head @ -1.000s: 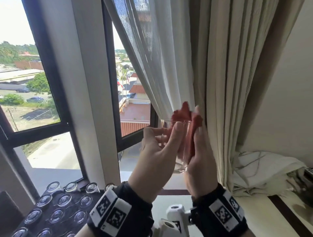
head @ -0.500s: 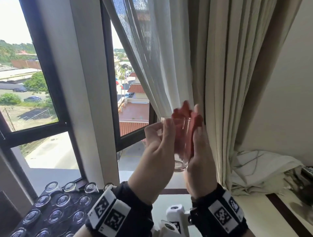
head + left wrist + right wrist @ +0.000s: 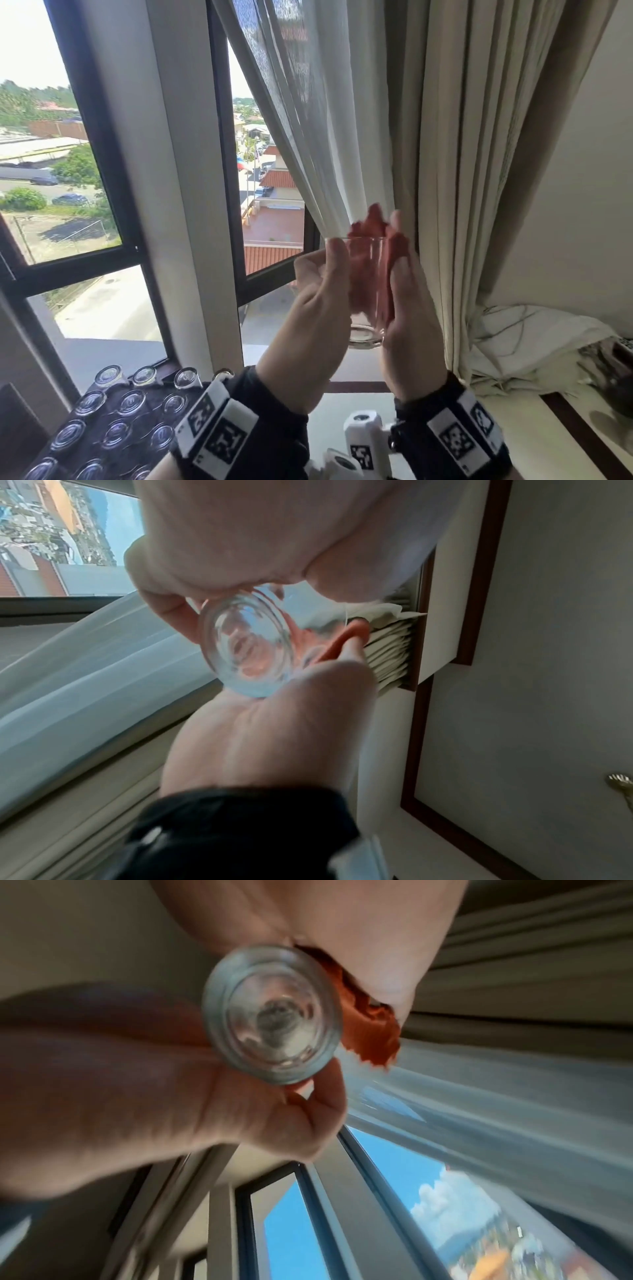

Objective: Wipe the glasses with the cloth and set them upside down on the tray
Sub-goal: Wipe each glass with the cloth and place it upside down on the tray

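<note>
A clear glass is held upright at chest height in front of the curtain. My left hand grips its left side, thumb near the rim and fingers curled round it. My right hand holds a red cloth folded over the glass's right wall, part inside and part outside. The left wrist view shows the glass base between both hands, with a strip of cloth beyond it. In the right wrist view the cloth lies beside the base. A dark tray sits at lower left.
Several glasses stand upside down in rows on the tray. White and beige curtains hang just behind the hands. A crumpled white sheet lies on the ledge at right. Windows fill the left.
My left thumb has climbed from the glass's side up to its rim, and the fingers have shifted round it. The right hand with the cloth stays against the right wall.
</note>
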`<state>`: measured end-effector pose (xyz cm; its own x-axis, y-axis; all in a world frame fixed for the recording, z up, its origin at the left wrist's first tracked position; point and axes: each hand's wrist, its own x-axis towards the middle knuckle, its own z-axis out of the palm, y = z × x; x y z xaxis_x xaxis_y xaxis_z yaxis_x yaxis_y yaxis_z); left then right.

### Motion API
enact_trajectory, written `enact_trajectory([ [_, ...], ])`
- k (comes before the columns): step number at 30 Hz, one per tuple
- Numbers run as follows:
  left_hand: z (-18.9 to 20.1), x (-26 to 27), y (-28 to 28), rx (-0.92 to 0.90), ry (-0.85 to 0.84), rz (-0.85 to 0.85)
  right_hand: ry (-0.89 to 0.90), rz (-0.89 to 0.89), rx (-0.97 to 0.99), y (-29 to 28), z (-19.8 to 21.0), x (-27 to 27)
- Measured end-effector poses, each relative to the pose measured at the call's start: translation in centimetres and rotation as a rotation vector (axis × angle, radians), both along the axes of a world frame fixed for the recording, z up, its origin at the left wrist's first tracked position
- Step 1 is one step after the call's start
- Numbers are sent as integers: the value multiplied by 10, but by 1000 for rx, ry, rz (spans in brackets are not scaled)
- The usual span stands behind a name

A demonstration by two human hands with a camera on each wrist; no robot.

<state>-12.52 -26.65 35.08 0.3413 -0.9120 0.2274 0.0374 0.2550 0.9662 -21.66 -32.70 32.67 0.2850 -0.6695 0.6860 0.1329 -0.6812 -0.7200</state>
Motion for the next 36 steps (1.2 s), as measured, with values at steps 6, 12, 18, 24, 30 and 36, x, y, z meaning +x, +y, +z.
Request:
enact_trajectory([
  [6,8,20,-6,44,294,16,70,96,-386,24,-6,5],
  [12,14,16,-1,114,-24,78,-114,151,-107,16,-38,8],
  [18,-5,4,0,31,21,-23,-175,75,-157,-6,7,8],
  [24,-1,27,-7,-59,122,123,-62,178,-223,16,-29,13],
  [30,-4,11,1,-25,-67,-29,-34,93,146,-12,-21,13],
  [36,-5,18,-10,-10,131,3,20,86,-329,9,0,14],
])
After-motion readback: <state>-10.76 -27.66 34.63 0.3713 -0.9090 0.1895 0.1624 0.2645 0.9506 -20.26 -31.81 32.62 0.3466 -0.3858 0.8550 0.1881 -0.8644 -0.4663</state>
